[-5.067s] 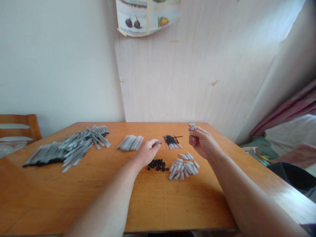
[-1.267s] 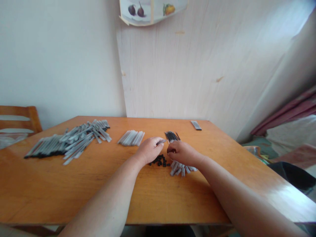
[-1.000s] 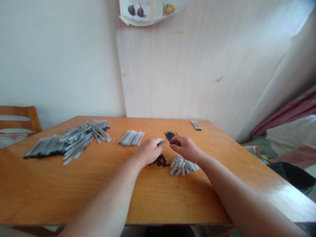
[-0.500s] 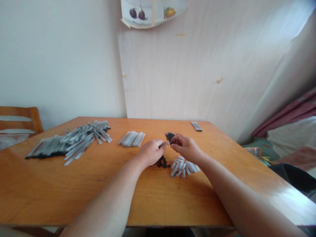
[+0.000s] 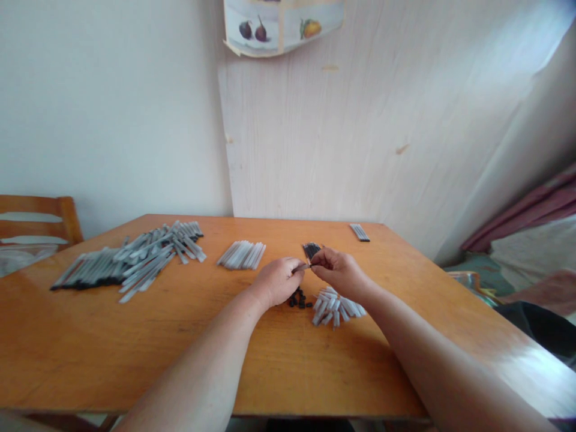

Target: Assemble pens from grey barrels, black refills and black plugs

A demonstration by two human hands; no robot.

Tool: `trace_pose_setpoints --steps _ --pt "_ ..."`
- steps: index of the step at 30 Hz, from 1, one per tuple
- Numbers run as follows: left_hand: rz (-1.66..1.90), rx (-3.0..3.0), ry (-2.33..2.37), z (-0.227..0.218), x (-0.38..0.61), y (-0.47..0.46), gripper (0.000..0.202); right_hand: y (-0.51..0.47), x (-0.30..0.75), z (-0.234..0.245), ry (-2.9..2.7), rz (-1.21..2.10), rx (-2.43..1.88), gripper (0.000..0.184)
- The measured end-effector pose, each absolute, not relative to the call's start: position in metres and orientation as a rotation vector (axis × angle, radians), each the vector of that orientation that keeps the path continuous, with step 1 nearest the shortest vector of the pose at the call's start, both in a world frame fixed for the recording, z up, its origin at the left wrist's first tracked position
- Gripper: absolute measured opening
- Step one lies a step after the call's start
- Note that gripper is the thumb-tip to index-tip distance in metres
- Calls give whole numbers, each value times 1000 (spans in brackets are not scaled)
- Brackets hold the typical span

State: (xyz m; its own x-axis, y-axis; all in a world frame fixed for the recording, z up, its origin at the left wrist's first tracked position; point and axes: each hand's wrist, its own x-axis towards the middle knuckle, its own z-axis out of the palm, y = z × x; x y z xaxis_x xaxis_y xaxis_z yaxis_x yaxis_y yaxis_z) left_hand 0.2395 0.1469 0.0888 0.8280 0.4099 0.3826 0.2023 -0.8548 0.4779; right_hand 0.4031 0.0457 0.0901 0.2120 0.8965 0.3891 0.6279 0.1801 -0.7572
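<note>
Over the middle of the table, my left hand (image 5: 279, 283) is closed around a thin pen-like stick (image 5: 305, 266) with dark parts. My right hand (image 5: 338, 271) pinches the stick's other end, so the hands almost meet. Small black plugs or caps (image 5: 300, 300) lie in a loose heap below the left hand, which partly covers them. Just under my right wrist is a pile of short, whitish, translucent tubes (image 5: 335, 307). Behind the fingers sits a row of thin dark sticks (image 5: 311, 249), partly hidden by the right hand.
On the wooden table (image 5: 180, 354), a bundle of whitish tubes (image 5: 242, 255) lies left of centre. A larger heap of black-ended tubes (image 5: 135, 258) spreads further left. A small row of similar tubes (image 5: 359, 233) rests at the far right. A chair (image 5: 67, 219) stands at left.
The stick stays between both hands, now held more level, with the right fingertips at its end. The whole view has shifted slightly; the piles look unchanged.
</note>
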Motion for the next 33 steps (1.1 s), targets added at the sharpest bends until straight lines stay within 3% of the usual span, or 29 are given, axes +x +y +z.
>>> trace_pose_setpoints --steps 33 --pt "629 2568 481 91 239 145 31 46 404 86 -1468 434 -1508 15"
